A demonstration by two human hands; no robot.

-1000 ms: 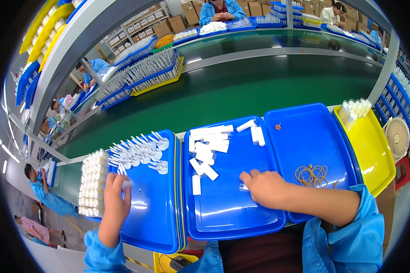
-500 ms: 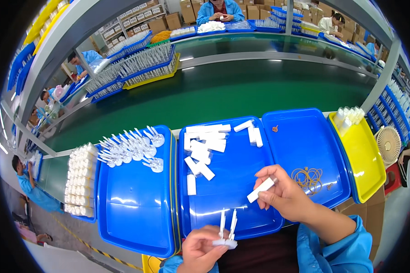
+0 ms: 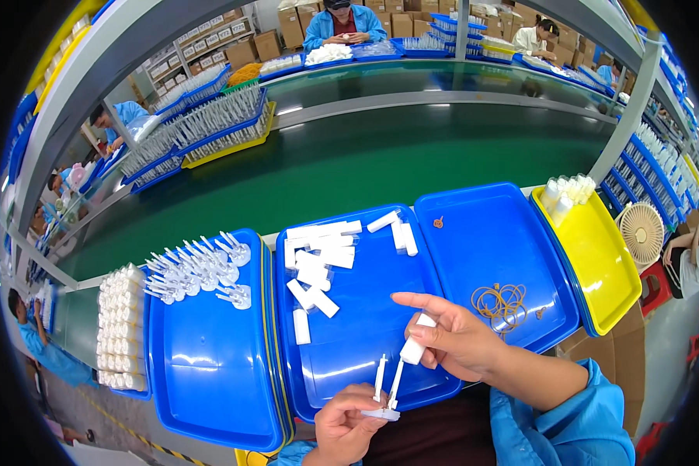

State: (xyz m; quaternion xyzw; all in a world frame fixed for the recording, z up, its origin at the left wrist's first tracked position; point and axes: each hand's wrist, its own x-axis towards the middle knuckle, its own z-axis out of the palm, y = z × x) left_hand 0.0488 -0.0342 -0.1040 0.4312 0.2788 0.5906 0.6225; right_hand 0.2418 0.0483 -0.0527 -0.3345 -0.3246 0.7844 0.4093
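Tube (image 3: 414,347) sits clamped in my right hand (image 3: 458,338), tilted so its mouth meets the longer stem just below the fingertips. My left hand (image 3: 348,419) pinches the sprayer (image 3: 384,400) by its base, stems up, over the tray (image 3: 365,311).

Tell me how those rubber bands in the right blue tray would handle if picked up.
The rubber bands are thin loops in a loose tangle, so probably floppy and very light. Several would likely lift together. Lying flat on the blue tray, they seem unlikely to roll.
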